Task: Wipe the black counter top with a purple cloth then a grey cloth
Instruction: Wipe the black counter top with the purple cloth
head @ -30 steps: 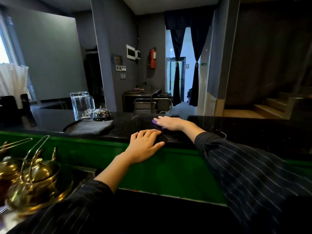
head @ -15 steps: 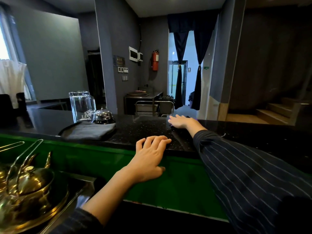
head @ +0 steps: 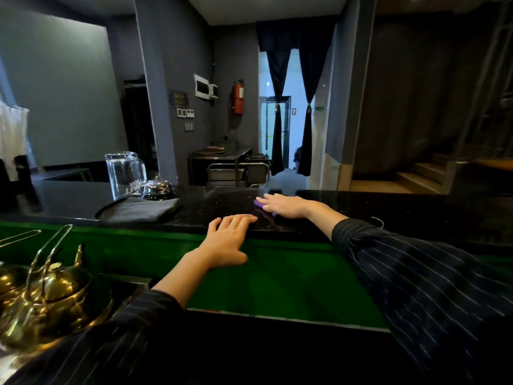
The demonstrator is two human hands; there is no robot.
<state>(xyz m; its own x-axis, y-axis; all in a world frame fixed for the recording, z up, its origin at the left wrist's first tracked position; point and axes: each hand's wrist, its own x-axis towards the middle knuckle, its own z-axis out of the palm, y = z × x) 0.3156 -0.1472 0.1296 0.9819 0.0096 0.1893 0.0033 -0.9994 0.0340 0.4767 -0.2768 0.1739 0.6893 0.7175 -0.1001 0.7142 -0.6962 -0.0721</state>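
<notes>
Under right hand (head: 286, 205): purple cloth (head: 259, 203)

Folded cloth (head: 138, 209) on counter (head: 416, 209), before glass jug (head: 125, 173).

Black counter top (head: 416, 209): speckled, glossy, running across the view above a green front panel (head: 291, 273). Right hand (head: 286, 205): lying flat, fingers spread, pressing on the purple cloth (head: 259, 203), of which only a sliver is showing at the fingertips. Left hand (head: 227, 243): resting palm down over the near counter edge, fingers on the top, thumb hanging against the green panel. Both arms are wearing dark pinstriped sleeves (head: 430, 287). Grey cloth (head: 138, 209): sitting folded on the counter, well left of the hands. Behind it, touching or just beside: a chrome bell (head: 159, 187) and a clear glass jug (head: 125, 173). Lower left: brass kettle (head: 47, 295) standing below counter level.
</notes>
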